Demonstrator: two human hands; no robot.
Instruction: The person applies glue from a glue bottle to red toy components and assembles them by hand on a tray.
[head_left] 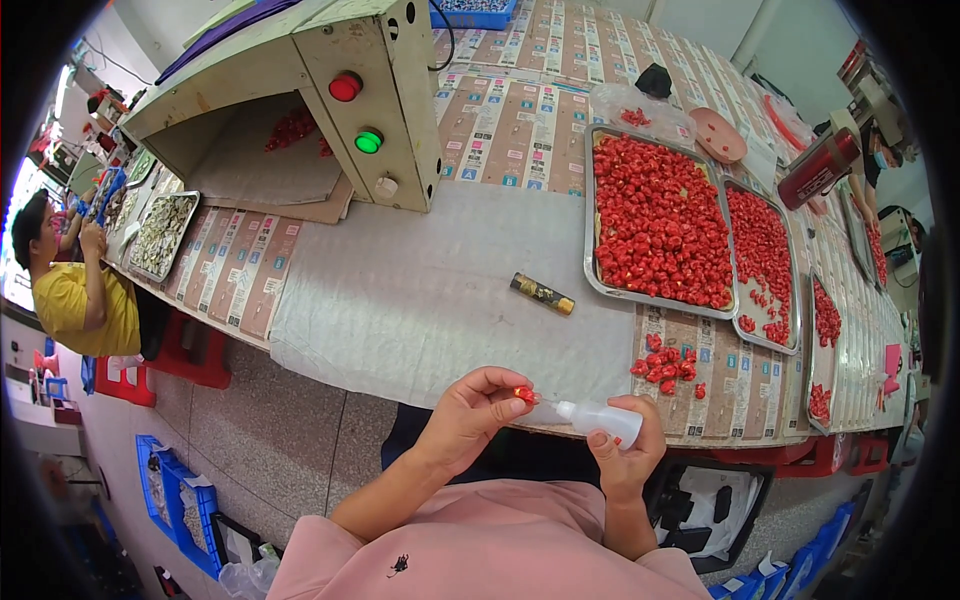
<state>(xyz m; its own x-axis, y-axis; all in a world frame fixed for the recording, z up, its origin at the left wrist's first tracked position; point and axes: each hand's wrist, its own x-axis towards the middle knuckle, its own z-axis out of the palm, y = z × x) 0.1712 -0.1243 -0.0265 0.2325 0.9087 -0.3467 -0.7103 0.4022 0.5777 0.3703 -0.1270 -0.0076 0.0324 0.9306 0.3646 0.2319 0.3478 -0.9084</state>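
Between the thumb and fingers of my left hand (pixel 470 415) is a small shiny red piece (pixel 526 395) with a touch of yellow. My right hand (pixel 637 445) is wrapped round a white squeeze bottle (pixel 603 421), tipped on its side. The bottle's thin nozzle points left at the red piece; whether it touches is too small to tell. Both hands are at the table's near edge. A loose cluster of similar red pieces (pixel 664 362) lies just beyond my right hand. A black and gold cylinder (pixel 542 294) rests on the white sheet (pixel 420 290) ahead.
A metal tray (pixel 588 235) heaped with red pieces stands at right, with a second tray (pixel 797 330) beside it. A beige machine (pixel 400 120) with red and green buttons stands at far left. Farther right is a dark red flask (pixel 820 168). A person in yellow (pixel 85 305) sits at left.
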